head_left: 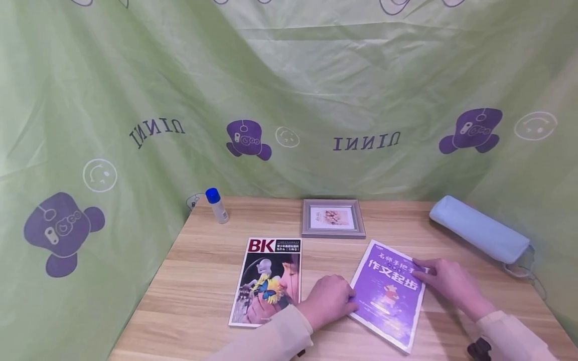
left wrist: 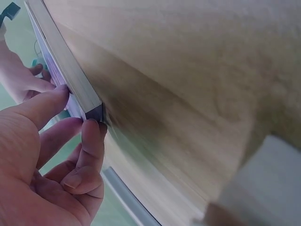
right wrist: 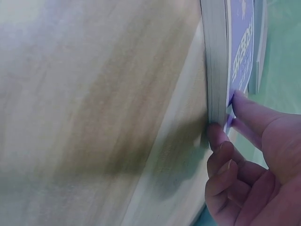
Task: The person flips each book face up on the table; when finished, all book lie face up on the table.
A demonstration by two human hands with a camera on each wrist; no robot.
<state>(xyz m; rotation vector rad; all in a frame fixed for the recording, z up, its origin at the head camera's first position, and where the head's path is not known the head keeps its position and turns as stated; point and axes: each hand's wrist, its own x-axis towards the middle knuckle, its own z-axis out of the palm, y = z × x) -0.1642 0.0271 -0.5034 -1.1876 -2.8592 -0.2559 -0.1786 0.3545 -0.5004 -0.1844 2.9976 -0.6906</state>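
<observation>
A purple book point(head_left: 389, 296) with white and yellow lettering lies at an angle between my two hands. My left hand point(head_left: 330, 301) pinches its left side, thumb on the cover and fingertips at the edge near a corner, as the left wrist view shows. At the far right side, my right hand point(head_left: 449, 283) grips the book with the thumb on the cover and curled fingers against the page edge point(right wrist: 216, 70). Whether the book is slightly raised off the wooden table I cannot tell. Left of it, partly behind my left forearm, lies a magazine point(head_left: 266, 281) marked BK.
A grey picture frame point(head_left: 333, 232) lies flat at the back of the wooden table point(head_left: 194, 281). Back left stands a small bottle point(head_left: 220, 210) with a blue cap. A light blue pouch point(head_left: 478, 230) lies back right. Green printed cloth point(head_left: 289, 90) hangs behind and beside the table.
</observation>
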